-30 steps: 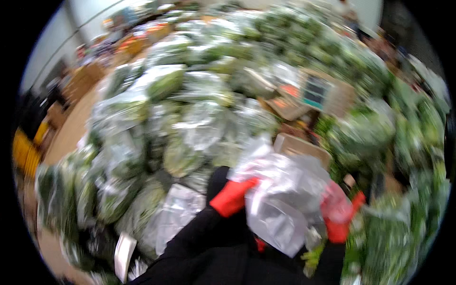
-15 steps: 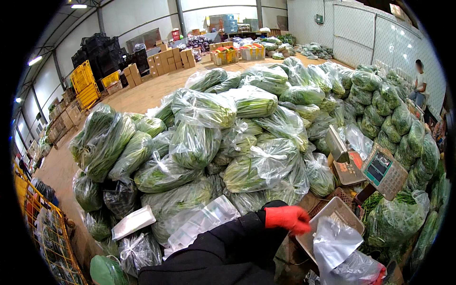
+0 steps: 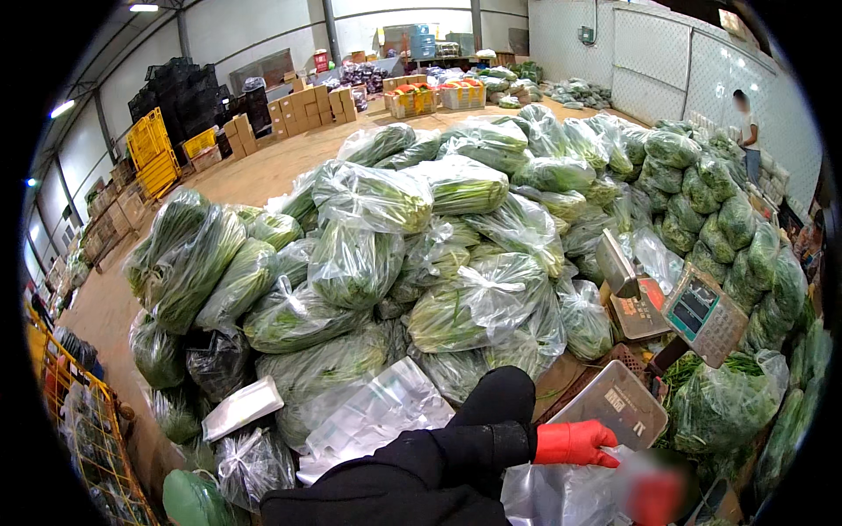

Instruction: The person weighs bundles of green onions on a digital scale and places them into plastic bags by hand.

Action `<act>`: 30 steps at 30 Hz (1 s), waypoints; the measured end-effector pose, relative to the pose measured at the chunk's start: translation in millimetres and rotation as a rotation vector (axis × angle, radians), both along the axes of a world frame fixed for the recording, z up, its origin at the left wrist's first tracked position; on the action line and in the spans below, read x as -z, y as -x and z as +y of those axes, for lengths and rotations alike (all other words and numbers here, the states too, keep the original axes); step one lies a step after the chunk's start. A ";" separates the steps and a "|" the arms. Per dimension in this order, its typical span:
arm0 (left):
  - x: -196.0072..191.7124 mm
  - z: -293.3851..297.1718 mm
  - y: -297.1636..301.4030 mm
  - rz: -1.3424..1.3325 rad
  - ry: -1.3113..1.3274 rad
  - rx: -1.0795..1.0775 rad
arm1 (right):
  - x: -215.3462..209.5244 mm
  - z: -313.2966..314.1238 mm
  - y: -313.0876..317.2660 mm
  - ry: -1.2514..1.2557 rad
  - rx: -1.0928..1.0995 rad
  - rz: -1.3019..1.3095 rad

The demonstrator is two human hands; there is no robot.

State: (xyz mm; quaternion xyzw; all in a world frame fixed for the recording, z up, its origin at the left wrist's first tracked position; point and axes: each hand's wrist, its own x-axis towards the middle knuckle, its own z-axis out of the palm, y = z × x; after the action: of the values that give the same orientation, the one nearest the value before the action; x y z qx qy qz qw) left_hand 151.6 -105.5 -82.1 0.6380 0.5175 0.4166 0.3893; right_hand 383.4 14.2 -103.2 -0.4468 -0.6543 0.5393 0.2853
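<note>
My left hand [image 3: 577,443], in a red rubber glove, reaches in on a black sleeve with its fingers closed at the edge of a clear plastic bag [image 3: 557,495]. The bag hangs limp below it, at the bottom of the view. Right of that, my right hand [image 3: 656,500] appears as a red glove smeared by blur, close against the bag; its fingers do not show clearly. Just beyond both hands lies the bare metal pan of a weighing scale [image 3: 605,405]. Its display and keypad unit [image 3: 704,317] stands on a post behind.
Bagged leafy greens [image 3: 474,302] are heaped ahead, with more bags [image 3: 732,399] at right. Flat plastic bags [image 3: 377,421] and a white packet [image 3: 244,409] lie left of my arm. A second scale [image 3: 638,307] stands beyond. A yellow wire cart [image 3: 83,412] is far left; a person [image 3: 750,136] stands far right.
My left hand has moved down and right from above the scale pan onto the plastic bag. The bag has shifted down and left, uncovering the pan. The distant person has risen.
</note>
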 end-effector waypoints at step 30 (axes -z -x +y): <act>38.8 11.0 25.1 -0.606 0.241 -0.331 | -66.3 -45.3 12.9 0.191 -0.157 -0.165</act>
State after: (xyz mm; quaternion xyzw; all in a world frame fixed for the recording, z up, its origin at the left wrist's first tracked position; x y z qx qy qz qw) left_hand 126.5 -94.6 -120.9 0.3428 0.5203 0.5803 0.5244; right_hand 370.5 -31.1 -36.8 -0.4624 -0.6540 0.5812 0.1436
